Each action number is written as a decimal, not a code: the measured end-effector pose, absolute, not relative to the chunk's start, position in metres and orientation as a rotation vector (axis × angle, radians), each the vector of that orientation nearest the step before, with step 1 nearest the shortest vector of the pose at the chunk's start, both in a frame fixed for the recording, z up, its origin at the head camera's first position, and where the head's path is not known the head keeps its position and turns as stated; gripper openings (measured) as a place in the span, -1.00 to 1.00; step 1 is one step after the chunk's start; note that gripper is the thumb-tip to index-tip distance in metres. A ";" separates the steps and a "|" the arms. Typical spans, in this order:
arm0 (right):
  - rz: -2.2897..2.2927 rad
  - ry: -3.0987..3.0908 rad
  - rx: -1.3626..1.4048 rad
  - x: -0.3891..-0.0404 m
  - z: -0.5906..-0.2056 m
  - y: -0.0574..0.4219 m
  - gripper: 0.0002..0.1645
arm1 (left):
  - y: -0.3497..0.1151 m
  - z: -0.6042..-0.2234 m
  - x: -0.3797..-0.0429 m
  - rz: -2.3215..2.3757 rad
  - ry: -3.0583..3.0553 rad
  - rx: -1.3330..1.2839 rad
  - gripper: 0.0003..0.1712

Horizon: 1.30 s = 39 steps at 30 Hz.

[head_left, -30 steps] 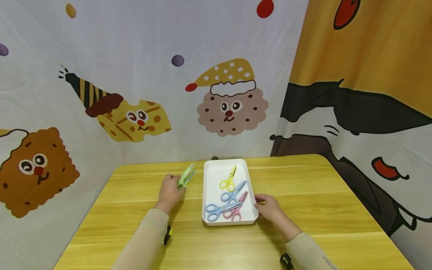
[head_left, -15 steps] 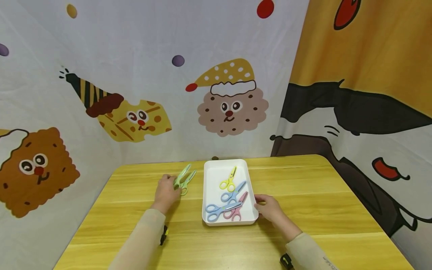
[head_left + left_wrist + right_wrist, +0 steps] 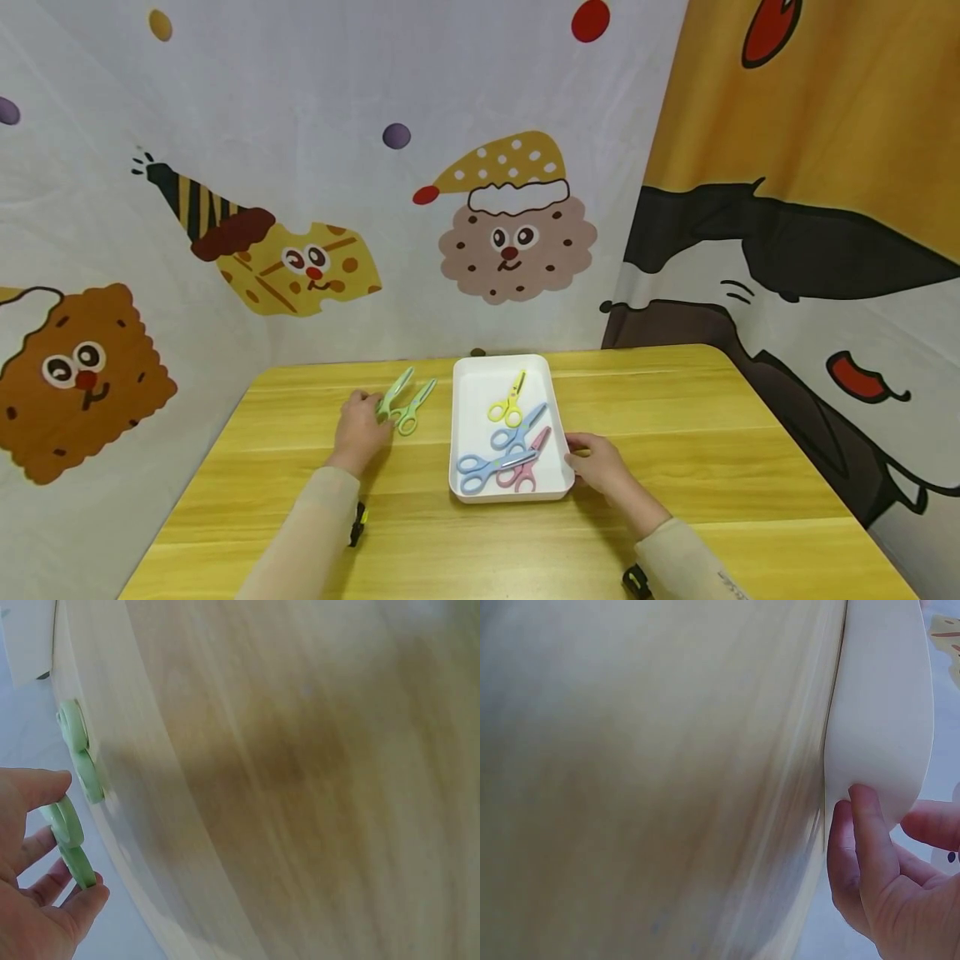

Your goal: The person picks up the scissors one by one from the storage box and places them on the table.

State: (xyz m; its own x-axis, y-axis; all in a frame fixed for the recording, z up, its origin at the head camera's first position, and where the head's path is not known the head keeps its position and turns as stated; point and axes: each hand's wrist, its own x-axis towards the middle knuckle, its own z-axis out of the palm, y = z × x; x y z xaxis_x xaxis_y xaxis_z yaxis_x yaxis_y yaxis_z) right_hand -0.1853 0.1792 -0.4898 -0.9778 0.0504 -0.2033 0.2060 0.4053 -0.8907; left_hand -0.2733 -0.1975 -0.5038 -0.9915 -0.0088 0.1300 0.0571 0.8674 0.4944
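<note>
Left hand (image 3: 362,429) pinches green scissors (image 3: 396,388) by the handles (image 3: 67,825); right hand (image 3: 600,461) grips white tray (image 3: 471,400), seemingly steadying it.

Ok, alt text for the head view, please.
A person's left hand holds green scissors beside a second green pair on a wood-grain table; the right hand holds a white tray containing a yellow pair, a pink pair and two blue pairs. Cartoon-printed fabric hangs behind.

Curtained indoor corner, home or studio undeterminable | Backed by cartoon-print curtain (image 3: 322,100) with party-hatted cheese (image 3: 300,271), nightcapped biscuit (image 3: 517,279) | Furnished with wood-grain table (image 3: 450,550)
</note>
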 end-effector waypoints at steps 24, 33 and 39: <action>-1.645 2.495 0.235 -0.186 -0.492 0.180 -0.54 | -0.215 -0.505 -0.268 -0.717 -2.953 0.003 -0.41; -1.623 2.504 0.249 -0.187 -0.495 0.181 -0.53 | -0.217 -0.506 -0.270 -0.713 -2.975 0.017 -0.42; -1.614 2.512 0.227 -0.188 -0.496 0.182 -0.53 | -0.219 -0.505 -0.270 -0.700 -2.993 0.039 -0.41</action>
State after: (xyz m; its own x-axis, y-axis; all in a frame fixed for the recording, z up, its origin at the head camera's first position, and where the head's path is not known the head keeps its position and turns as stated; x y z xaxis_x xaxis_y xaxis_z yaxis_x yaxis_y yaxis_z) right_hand -0.1880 0.1816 -0.4955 -0.9777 0.0478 -0.2043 0.2057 0.4109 -0.8882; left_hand -0.2703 -0.2192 -0.5051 -0.9974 -0.0402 0.0599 -0.0095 0.8962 0.4435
